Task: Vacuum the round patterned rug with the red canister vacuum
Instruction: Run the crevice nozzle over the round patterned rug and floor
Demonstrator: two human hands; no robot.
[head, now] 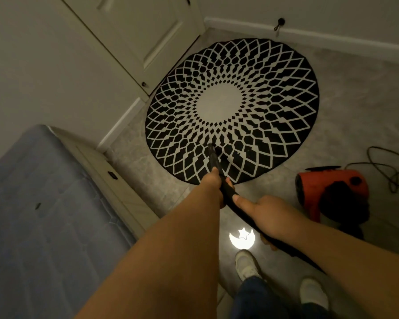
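Rug (pixel 232 109) ahead; vacuum (pixel 329 192) right; bed (pixel 44 215) left.

Dim warm light, soft focus — edges bowed

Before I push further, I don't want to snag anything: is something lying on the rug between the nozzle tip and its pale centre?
Nothing visible does. The nozzle sits on the near part of the rug, and the pattern up to the pale centre looks bare.
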